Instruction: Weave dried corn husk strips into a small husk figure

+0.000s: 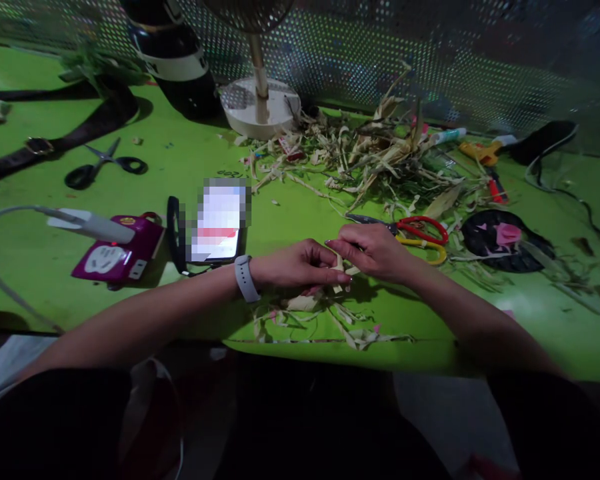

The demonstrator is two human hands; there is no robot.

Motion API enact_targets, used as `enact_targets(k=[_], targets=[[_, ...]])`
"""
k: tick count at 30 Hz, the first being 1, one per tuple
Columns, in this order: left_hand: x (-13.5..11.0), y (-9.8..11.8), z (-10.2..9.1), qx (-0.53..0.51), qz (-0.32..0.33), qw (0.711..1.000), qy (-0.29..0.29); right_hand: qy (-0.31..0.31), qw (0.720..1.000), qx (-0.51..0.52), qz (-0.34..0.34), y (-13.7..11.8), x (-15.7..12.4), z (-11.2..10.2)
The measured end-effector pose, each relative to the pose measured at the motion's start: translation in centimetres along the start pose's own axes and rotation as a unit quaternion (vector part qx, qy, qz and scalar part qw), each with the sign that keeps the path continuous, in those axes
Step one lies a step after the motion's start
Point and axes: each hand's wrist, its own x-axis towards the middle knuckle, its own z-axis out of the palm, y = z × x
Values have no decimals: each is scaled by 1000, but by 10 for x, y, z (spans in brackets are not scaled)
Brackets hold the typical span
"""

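Observation:
Just above the table's front edge, my left hand [307, 267] pinches a pale strip of dried husk [339, 272] between thumb and fingers. A watch band [248, 279] circles that wrist. My right hand [373, 248] is closed close beside it, thumb toward the same strip, with another pale end between the hands. Husk scraps [305, 317] lie on the table under both hands. Behind my right hand are scissors [420, 233] with one red and one yellow handle. Beyond them spreads a heap of dried husks [360, 150]. The fingers partly hide the strip.
The green table [145, 303] holds a lit phone [217, 223], a purple power adapter [117, 257], black scissors [103, 163] and a belt [75, 137]. A fan base [260, 110] and dark bottle [180, 70] stand behind. To the right are a black dish [473, 243] and a yellow glue gun [483, 153].

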Motion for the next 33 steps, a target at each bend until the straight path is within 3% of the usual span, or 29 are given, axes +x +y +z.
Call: enact_targets(k=[4,6,8,11,16,19,22,25,28,30,33], targets=[[2,-7,1,-88,25,994,60,-9,993,76,89,0,-3,-7],[3,-7,0,-121,34,988,90,-33,988,120,93,1,-5,-7],[4,-6,-1,-137,41,984,106,-18,983,161,91,2,-5,-3],[3,-4,-2,-117,43,988,95,42,967,209,140,2,-5,3],[2,-3,-2,-102,31,992,69,86,935,273,207,5,-2,6],[4,-3,2,-199,63,971,119,141,917,304,219,8,-2,2],[8,-4,4,-304,93,926,202,202,915,284,203,7,-6,-1],[11,-7,3,-327,139,896,268,163,948,195,192,1,-10,3],[13,-12,3,-287,204,883,310,123,966,117,196,-6,-12,9],[13,-14,4,-266,223,885,311,97,966,134,200,-10,-10,13],[13,-13,8,-266,207,892,300,37,944,252,210,-11,-5,21]])
